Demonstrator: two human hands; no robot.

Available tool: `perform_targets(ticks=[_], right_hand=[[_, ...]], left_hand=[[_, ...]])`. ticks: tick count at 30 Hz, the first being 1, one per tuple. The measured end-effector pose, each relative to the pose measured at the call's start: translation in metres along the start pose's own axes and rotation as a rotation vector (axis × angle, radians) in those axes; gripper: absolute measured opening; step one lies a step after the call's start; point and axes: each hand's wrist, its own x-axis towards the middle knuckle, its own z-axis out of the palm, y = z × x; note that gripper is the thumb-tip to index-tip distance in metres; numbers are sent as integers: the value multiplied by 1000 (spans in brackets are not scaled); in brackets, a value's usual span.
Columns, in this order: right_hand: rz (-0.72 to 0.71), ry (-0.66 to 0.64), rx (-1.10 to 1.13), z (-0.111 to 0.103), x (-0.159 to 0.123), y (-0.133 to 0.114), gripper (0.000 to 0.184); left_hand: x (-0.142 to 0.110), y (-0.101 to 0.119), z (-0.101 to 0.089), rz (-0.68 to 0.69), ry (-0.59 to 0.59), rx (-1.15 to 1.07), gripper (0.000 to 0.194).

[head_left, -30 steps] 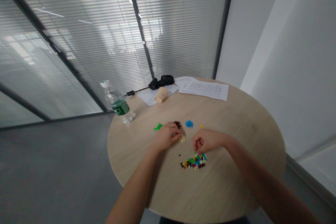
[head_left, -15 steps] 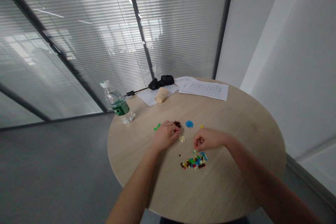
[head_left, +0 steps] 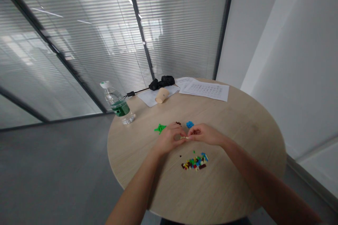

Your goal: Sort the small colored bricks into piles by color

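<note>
Small cream plastic brick piece (head_left: 184,137) between hands, over round pale-wood table (head_left: 237,182). Tiny, light, stiff; take by ends. Left hand (head_left: 168,139), right hand (head_left: 203,134) pinching it, fingertips nearly closed.

Cream bricks (head_left: 184,137) sit at the center of a pale wood-grain table (head_left: 232,182): green bricks (head_left: 160,128) at nine o'clock, brown bricks (head_left: 178,123) at eleven, blue bricks (head_left: 189,124) at one, and a red, yellow, green, blue and brown mix (head_left: 194,162) at five. Farther out at ten, a bottle (head_left: 116,102) shows a green label; grey striped blinds (head_left: 182,31) fill the glass behind.
</note>
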Motion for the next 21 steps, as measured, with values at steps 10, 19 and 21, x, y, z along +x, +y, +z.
perform_targets(ticks=[10, 19, 21], right_hand=[[33, 60, -19, -4, -1, 1, 17], [53, -221, -204, -6, -10, -2, 16], [37, -262, -238, -5, -10, 0, 18]], left_hand=[[0, 1, -5, -89, -35, 56, 10], [-3, -7, -11, -169, -154, 196, 10], [-3, -8, -9, -160, -162, 201, 11]])
